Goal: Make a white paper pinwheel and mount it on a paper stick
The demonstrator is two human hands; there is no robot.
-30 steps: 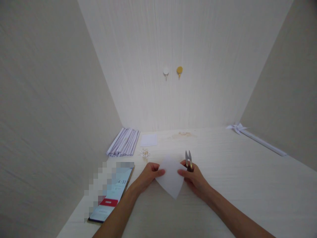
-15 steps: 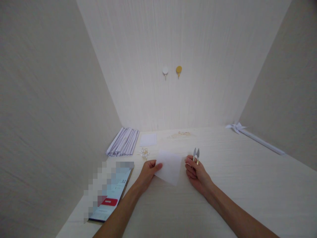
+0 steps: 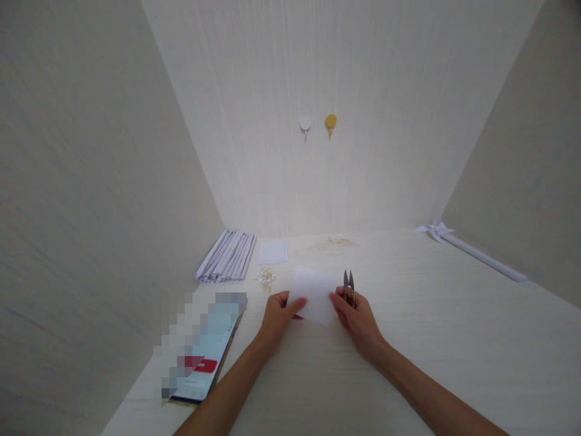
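Note:
A square sheet of white paper [image 3: 314, 295] is held up between my two hands, tilted slightly. My left hand [image 3: 279, 315] grips its left edge, thumb on top and fingers underneath. At the right edge, the thumb of my right hand [image 3: 356, 315] presses on the paper. That same hand also keeps a pair of thread snips [image 3: 348, 284] tucked in its fingers, blades pointing away and slightly apart. Their handles are mostly hidden by the fingers.
Rolled white paper sticks [image 3: 227, 257] lie stacked at the back left, beside a pile of white paper squares [image 3: 272, 252]. Small white-and-tan pieces [image 3: 265, 278] sit near them. A phone [image 3: 209, 351] lies left. A paper pinwheel [image 3: 436, 231] on a stick rests right. Two hooks [image 3: 331, 122] are on the wall.
My right hand has moved left with the snips and now touches the paper's right edge. The sheet has turned and risen a little in my left hand.

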